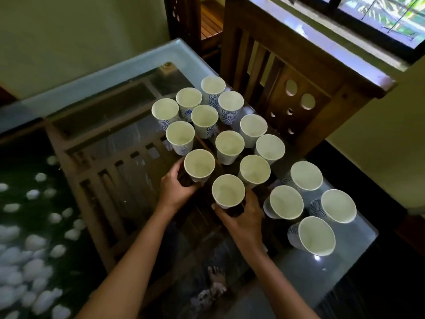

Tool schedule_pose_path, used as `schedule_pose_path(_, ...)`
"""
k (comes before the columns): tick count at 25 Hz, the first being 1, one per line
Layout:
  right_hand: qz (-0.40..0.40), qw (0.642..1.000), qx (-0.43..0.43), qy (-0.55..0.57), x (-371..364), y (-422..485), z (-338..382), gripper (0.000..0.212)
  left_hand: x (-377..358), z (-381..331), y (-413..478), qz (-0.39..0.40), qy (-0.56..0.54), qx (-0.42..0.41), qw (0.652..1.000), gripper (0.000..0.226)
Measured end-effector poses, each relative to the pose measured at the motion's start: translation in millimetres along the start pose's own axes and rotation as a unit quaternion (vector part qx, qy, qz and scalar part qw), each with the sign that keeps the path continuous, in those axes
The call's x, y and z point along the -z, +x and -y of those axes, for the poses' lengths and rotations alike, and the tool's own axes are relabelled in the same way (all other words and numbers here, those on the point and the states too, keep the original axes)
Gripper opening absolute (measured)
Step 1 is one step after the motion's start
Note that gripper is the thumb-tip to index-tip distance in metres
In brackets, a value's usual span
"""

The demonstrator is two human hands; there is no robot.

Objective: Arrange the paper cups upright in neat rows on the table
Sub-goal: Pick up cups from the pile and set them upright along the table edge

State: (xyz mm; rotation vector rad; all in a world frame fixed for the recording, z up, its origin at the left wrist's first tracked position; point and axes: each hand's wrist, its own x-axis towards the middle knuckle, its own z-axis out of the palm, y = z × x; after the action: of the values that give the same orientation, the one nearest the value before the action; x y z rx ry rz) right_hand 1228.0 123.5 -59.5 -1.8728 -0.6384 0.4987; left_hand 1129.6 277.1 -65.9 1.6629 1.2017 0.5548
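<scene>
Several white paper cups with blue patterns stand upright on the glass table (128, 72), mouths up. Most form slanted rows running from the far cup (212, 86) toward me. My left hand (176, 187) grips the base of one cup (199, 164) at the near left end of the rows. My right hand (243, 215) grips the base of the neighbouring cup (228, 190). A looser group of cups stands at the near right, among them one cup (316, 236) closest to the table corner.
A wooden chair (299, 72) stands pushed against the table's far right side, under a window (379, 14). Another chair shows through the glass below the table top. The floor at left is dark with pale blotches. The table's right corner (372, 233) lies near the loose cups.
</scene>
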Motion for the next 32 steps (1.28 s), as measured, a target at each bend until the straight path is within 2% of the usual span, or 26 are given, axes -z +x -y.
schedule_pose_path(5,0.032,0.998,0.007,-0.055,12.6,-25.7,-5.9,0.082,26.7,5.0,-55.1,-0.025,0.041,-0.002,0.999,0.079)
schedule_pose_path(10,0.059,0.996,0.018,-0.06,12.9,-86.4,17.8,0.073,84.6,26.5,-153.5,-0.079,0.127,-0.019,0.989,0.074)
schedule_pose_path(12,0.094,0.993,0.043,-0.065,-3.2,-121.3,29.4,0.071,114.0,39.8,-199.8,-0.113,0.148,-0.02,0.982,0.072)
schedule_pose_path(14,0.163,0.979,0.09,-0.086,-25.4,-154.7,41.8,0.067,145.0,54.0,-245.5,-0.139,0.161,-0.003,0.977,0.07)
schedule_pose_path(17,0.348,0.912,0.172,-0.132,-71.8,-236.6,71.1,0.061,208.2,90.8,-337.8,-0.188,0.167,0.01,0.968,0.064)
schedule_pose_path(19,0.417,0.857,0.248,-0.171,-107.6,-302.1,83.2,0.064,249.5,120.0,-407.6,-0.227,0.184,0.034,0.956,0.06)
schedule_pose_path(26,0.543,0.701,0.415,-0.201,-209.1,-491.5,122.9,0.065,352.1,201.1,-605.3,-0.376,0.178,0.183,0.891,0.061)
schedule_pose_path(32,0.594,0.63,0.456,-0.205,-290.0,-588.6,146.5,0.068,414.7,244.5,-677.4,-0.432,0.163,0.257,0.849,0.063)
